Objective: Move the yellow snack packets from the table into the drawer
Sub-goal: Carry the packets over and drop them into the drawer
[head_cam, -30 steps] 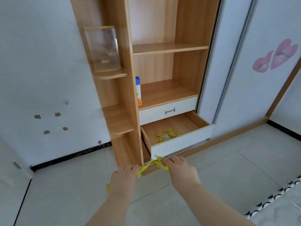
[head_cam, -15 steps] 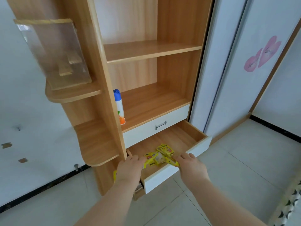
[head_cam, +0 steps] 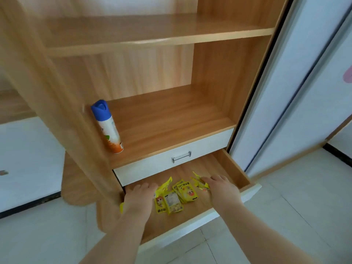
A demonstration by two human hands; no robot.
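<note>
Lower centre of frame: left hand [head_cam: 140, 199] and right hand [head_cam: 222, 191], fingers curled on yellow snack packets [head_cam: 177, 197], reach inside the open drawer [head_cam: 237, 168]. Several packets lie on its floor; release remains.

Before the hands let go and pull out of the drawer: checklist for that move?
1. Lower drawer pulled open: ok.
2. Left hand and right hand over the drawer floor: ok.
3. Held packets released: not ok, each hand grips some.
4. Loose pile lies inside the drawer, between the hands: ok.
5. Upper drawer shut, above the hands: ok.
6. Table emptied of packets: cannot tell, out of view.
</note>
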